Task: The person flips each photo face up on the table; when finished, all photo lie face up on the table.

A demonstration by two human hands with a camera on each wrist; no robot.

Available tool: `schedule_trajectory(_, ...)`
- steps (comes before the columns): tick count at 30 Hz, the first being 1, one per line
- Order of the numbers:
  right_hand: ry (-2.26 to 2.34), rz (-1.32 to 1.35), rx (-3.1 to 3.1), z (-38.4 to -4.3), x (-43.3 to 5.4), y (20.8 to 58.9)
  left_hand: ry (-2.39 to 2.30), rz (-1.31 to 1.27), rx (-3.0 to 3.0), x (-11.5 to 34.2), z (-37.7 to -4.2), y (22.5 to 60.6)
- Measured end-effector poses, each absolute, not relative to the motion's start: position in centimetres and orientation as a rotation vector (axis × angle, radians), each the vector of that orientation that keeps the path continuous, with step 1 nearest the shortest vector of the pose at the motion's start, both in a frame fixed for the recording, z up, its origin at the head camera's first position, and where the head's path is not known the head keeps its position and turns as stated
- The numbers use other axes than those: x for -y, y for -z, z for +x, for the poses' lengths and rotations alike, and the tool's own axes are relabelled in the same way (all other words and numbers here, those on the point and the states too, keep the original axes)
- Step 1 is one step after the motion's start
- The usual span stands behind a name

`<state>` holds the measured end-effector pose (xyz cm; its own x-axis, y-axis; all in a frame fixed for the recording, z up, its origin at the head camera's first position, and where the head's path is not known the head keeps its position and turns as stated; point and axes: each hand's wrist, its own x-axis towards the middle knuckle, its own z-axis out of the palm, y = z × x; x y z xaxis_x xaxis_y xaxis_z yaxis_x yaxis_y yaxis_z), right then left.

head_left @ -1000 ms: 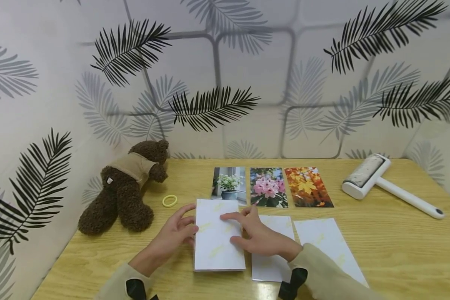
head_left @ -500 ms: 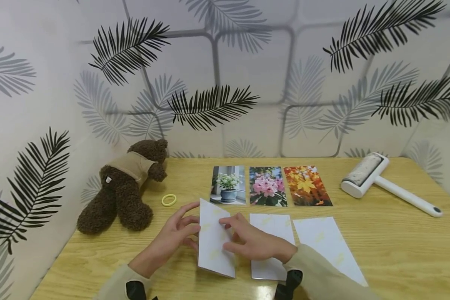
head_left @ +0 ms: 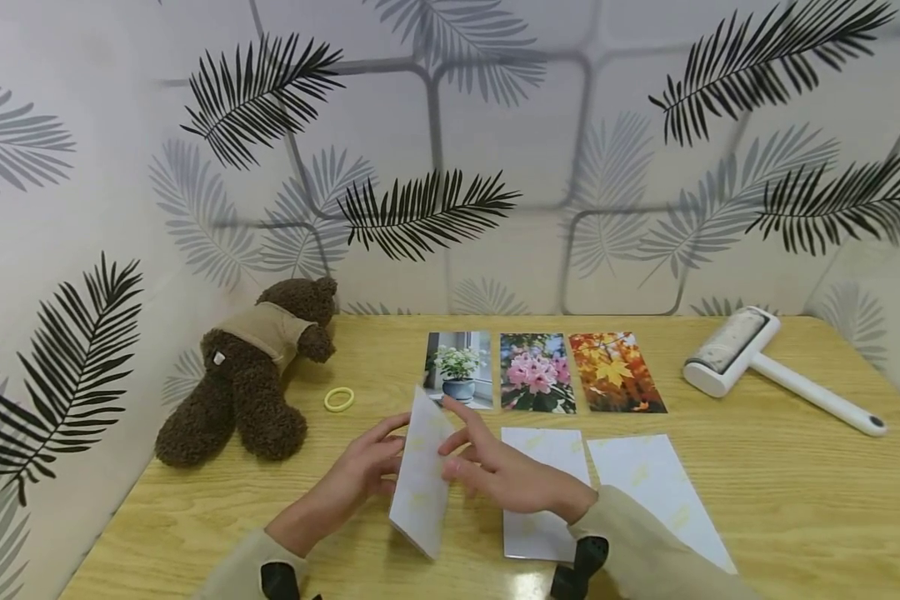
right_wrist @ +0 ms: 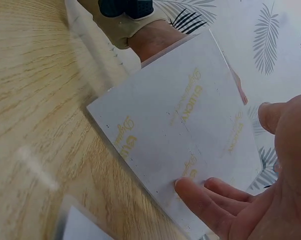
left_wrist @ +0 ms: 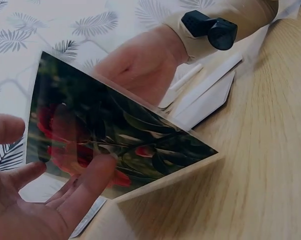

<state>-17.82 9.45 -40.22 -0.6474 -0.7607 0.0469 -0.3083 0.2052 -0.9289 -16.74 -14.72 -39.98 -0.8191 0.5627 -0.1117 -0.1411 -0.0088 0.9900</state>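
Observation:
A photo print [head_left: 422, 479] stands steeply tilted between my two hands, its lower edge low over the table. Dark leaves and red flowers fill its picture side [left_wrist: 110, 135], which faces my left hand [head_left: 348, 479]. That hand's fingers touch the picture, with the thumb apart. On the other side is the white back [right_wrist: 175, 120] with yellow lettering. My right hand [head_left: 506, 475] rests fingertips against this back, its thumb away from the sheet in the right wrist view. The edge looks thick; I cannot tell whether several sheets lie together.
Three picture-up prints lie at the back: a potted plant [head_left: 457, 367], pink flowers [head_left: 536, 373] and autumn leaves [head_left: 617, 373]. Two white-backed prints [head_left: 540, 533] [head_left: 656, 492] lie at right front. Around them are a brown teddy bear [head_left: 258, 383], a yellow ring [head_left: 339, 400] and a lint roller [head_left: 780, 371].
From nearly facing me, the print has turned steeply on edge, its white back swinging toward my right hand. My right index finger has moved up along it. The other things have stayed put.

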Motion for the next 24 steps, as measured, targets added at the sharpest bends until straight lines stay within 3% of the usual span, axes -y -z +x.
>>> schedule_trajectory(24,1.315,-1.204,-2.245,-17.6,-10.1,39.0,-1.668,0.727,-1.969,13.6,-16.6,41.5)
